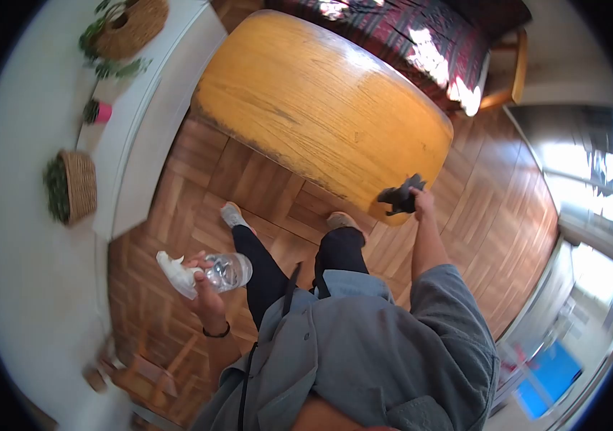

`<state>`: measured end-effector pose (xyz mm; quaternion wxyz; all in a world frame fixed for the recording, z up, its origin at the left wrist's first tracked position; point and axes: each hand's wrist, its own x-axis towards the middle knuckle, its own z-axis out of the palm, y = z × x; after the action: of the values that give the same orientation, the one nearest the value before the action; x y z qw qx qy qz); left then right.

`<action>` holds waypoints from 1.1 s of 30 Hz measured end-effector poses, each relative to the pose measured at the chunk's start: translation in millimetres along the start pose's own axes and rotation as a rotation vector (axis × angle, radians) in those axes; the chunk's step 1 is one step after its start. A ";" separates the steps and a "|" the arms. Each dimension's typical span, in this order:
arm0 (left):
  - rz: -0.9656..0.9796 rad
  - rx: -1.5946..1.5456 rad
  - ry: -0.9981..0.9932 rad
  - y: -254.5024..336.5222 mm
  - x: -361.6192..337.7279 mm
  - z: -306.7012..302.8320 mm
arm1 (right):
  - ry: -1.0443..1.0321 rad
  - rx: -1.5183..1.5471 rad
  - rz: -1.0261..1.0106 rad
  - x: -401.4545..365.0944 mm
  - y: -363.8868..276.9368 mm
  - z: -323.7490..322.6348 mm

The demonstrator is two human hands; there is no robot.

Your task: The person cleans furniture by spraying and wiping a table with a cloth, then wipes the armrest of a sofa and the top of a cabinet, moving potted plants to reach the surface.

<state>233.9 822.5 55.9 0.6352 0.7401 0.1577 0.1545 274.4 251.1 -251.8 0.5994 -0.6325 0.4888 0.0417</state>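
My left hand [207, 300] is wrapped round the neck of a clear spray bottle [229, 272] with a white trigger head [176, 274]. The bottle lies tilted on its side in the air, left of my legs, and clear liquid shows inside. At the near right end of the wooden table [306, 93], my right hand [422, 203] grips a crumpled dark cloth [401, 195]. The cloth overlaps the tabletop's corner in this view. Worn, darkened patches run along the table's near edge.
A sofa with a patterned cover [421, 50] stands beyond the table. Along the left wall, a white ledge [150, 122] carries a woven basket plant [76, 187], a small pink pot [103, 112] and a larger basket [132, 29]. A wooden stool [150, 377] is at lower left on the parquet floor [493, 237].
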 end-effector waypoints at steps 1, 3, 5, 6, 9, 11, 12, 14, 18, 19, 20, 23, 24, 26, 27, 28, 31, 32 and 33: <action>0.060 0.030 -0.102 -9.3 34.2 -7.6 | 0.093 -0.039 -0.096 -21.8 -5.8 6.3; 0.102 0.012 -0.229 -19.0 92.3 -10.9 | 0.220 -0.161 -0.230 -62.3 -18.5 22.9; 0.162 0.023 -0.370 -49.4 130.4 -22.7 | 0.454 -0.484 -0.414 -82.6 -15.1 39.6; 0.175 0.037 -0.418 -56.2 149.6 -25.8 | 0.565 -0.594 -0.423 -99.6 -23.1 59.7; 0.172 0.065 -0.491 -101.1 190.1 -37.6 | 0.724 -0.701 -0.429 -96.4 -1.8 106.9; 0.146 0.020 -0.524 -137.3 207.7 -36.7 | 0.799 -0.672 -0.474 -89.0 17.3 149.7; 0.139 -0.010 -0.535 -157.1 211.4 -32.6 | 0.702 -0.619 -0.498 -77.5 34.1 163.9; 0.121 -0.023 -0.568 -198.5 222.4 -26.0 | 0.582 -0.532 -0.489 -47.4 74.9 190.8; 0.145 -0.051 -0.663 -273.8 241.6 1.3 | 0.563 -0.689 -0.579 -44.7 100.0 168.5; 0.128 -0.052 -0.668 -283.7 243.0 11.3 | 0.564 -0.810 -0.693 -41.1 102.9 171.4; 0.194 -0.023 -0.695 -296.9 245.9 16.8 | 0.551 -0.871 -0.624 -46.0 108.1 171.7; 0.220 -0.075 -0.761 -333.4 250.1 26.1 | 0.586 -0.889 -0.767 -23.8 134.9 166.5; 0.247 -0.137 -0.782 -354.9 256.0 27.5 | 0.613 -0.908 -0.757 -17.3 139.9 172.9; 0.207 -0.021 -0.820 -370.5 258.5 29.5 | 0.682 -0.941 -0.718 -11.8 145.9 181.1; 0.185 0.036 -0.847 -373.5 256.8 32.5 | 0.698 -0.928 -0.715 -8.8 145.3 183.1; 0.107 -0.042 -0.830 -372.8 253.5 38.2 | 0.714 -0.915 -0.704 -9.2 146.9 183.3; -0.168 -0.180 -0.821 -380.8 248.9 48.8 | 0.735 -0.887 -0.680 -13.1 148.7 183.3; -0.213 -0.134 -0.809 -379.6 244.4 52.1 | 0.737 -0.874 -0.678 -15.4 147.8 184.7; -0.114 0.020 -0.810 -371.2 242.6 52.4 | 0.738 -0.859 -0.672 -17.1 147.9 185.7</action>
<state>461.5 933.3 -312.0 0.6462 0.7374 -0.0630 -0.1863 265.7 438.2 -398.7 0.0668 -0.9065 0.3779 -0.1761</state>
